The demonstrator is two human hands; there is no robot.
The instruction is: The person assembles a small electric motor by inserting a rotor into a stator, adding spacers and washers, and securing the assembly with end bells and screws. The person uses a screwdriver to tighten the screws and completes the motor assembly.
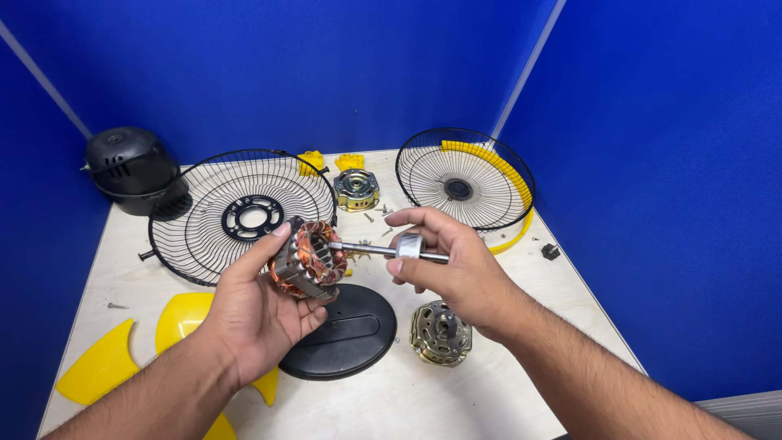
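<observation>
- Your left hand [259,305] is wrapped around one motor stator with copper windings in a grey steel core [308,259], fingers and thumb clamped on its sides, held above the pale wooden table [456,391].
- Your right hand [456,265] pinches one silver rotor on a steel shaft [401,248], fingers closed on it, the shaft tip pointing at the stator's bore, just beside it.
- Two black wire fan guards: the one with a black ring hub [244,213] lies behind your left hand, the one with a yellow rim band [466,179] stands at the back right.
- Two brass-coloured metal motor end housings: one [356,189] between the guards, one [441,332] beneath your right wrist.
- One black oval plastic cover [342,332] lies under your hands.
- One black domed motor casing [134,169] sits at the far left corner.
- Yellow plastic fan blades [102,367] show at the near left; I count three pieces, partly hidden by your arm.
- A few loose screws [376,213] are scattered mid-table, too small to count.
</observation>
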